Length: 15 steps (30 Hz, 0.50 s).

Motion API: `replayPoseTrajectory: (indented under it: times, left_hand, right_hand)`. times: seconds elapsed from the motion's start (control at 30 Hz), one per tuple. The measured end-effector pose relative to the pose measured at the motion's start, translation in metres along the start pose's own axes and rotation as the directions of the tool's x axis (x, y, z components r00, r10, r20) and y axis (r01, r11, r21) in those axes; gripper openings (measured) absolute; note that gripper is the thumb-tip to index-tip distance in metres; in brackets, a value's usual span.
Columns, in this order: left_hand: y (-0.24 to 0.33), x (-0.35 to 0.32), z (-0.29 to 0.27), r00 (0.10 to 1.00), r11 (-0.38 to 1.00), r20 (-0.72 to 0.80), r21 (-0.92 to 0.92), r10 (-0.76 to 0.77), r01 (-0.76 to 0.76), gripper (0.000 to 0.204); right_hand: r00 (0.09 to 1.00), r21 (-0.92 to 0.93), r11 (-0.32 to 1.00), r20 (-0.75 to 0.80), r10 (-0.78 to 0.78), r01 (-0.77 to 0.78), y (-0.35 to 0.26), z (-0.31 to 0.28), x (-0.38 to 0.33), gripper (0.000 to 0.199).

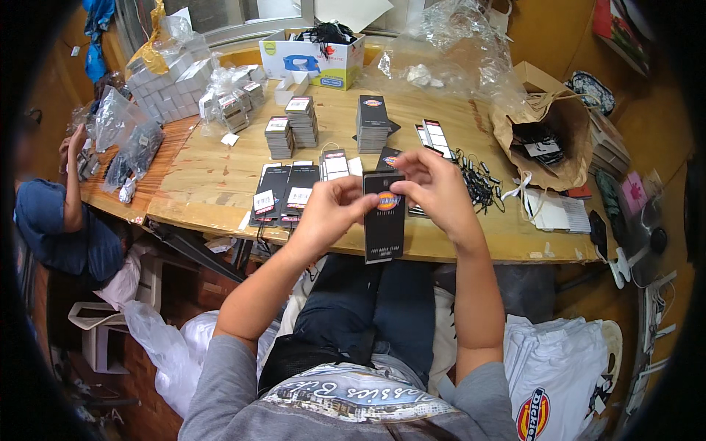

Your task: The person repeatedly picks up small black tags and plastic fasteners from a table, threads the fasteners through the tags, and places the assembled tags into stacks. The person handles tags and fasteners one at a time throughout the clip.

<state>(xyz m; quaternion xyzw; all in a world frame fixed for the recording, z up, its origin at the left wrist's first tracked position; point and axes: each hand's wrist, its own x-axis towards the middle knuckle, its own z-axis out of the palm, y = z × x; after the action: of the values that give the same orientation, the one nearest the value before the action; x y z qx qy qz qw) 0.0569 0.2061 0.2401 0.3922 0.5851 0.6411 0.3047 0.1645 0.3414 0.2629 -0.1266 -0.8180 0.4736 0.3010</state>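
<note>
A long black hang tag (384,231) with an orange and blue oval logo hangs upright in front of me, over the table's near edge. My left hand (331,208) pinches its upper left side between thumb and curled fingers. On the other side, my right hand (435,189) has its thumb on the tag's upper right corner, fingers bent behind. Whether the tag is single or doubled, I cannot tell. Just behind it lies another black tag (388,157), partly covered by my right hand. White-labelled tags (333,165) rest beyond my left hand.
Stacks of tags (373,125) stand mid-table. Black tags with barcode labels (272,192) lie left; looped black strings (476,180) lie right, near a paper bag (507,132). A box (316,62) stands at the back. Another person (62,213) sits far left. White shirts (548,360) lie lower right.
</note>
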Motion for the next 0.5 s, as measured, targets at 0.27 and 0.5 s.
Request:
replayPoseTrajectory:
  times: [0.27, 0.5]
  left_hand:
    - [-0.002, -0.043, 0.006, 0.982, 0.976, 0.041, -0.117, -0.182, 0.186, 0.019]
    - [-0.030, -0.061, 0.010, 0.979, 0.951, 0.114, -0.241, -0.171, 0.194, 0.024]
  right_hand:
    - [0.992, -0.674, 0.736, -0.046, -0.119, 0.057, 0.062, -0.018, -0.041, 0.022]
    - [0.975, -0.471, 0.869, -0.215, 0.055, -0.153, 0.071, -0.019, -0.037, 0.030]
